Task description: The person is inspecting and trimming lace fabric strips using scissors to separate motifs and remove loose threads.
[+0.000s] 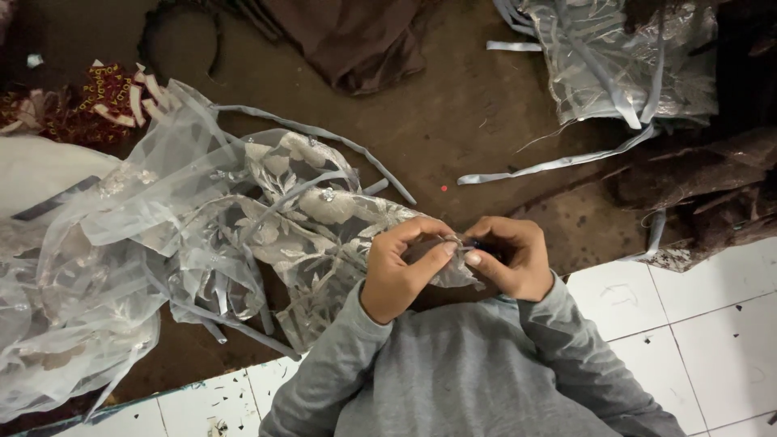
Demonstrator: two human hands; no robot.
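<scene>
A sheer grey embroidered fabric (202,235) with floral patterns and grey ribbon straps spreads over the brown floor at left. My left hand (401,271) pinches an edge of that fabric between thumb and fingers. My right hand (510,259) is closed on the same edge right beside it, and a small dark object shows between its fingers, too hidden to identify. The two hands touch at the fingertips. Grey sleeves cover both forearms.
A second bundle of the same sheer fabric (623,65) with loose grey ribbons (550,162) lies at top right. Dark brown cloth (348,40) sits at top centre. Red and gold scraps (97,101) lie at top left. White tiles (696,324) border the bottom.
</scene>
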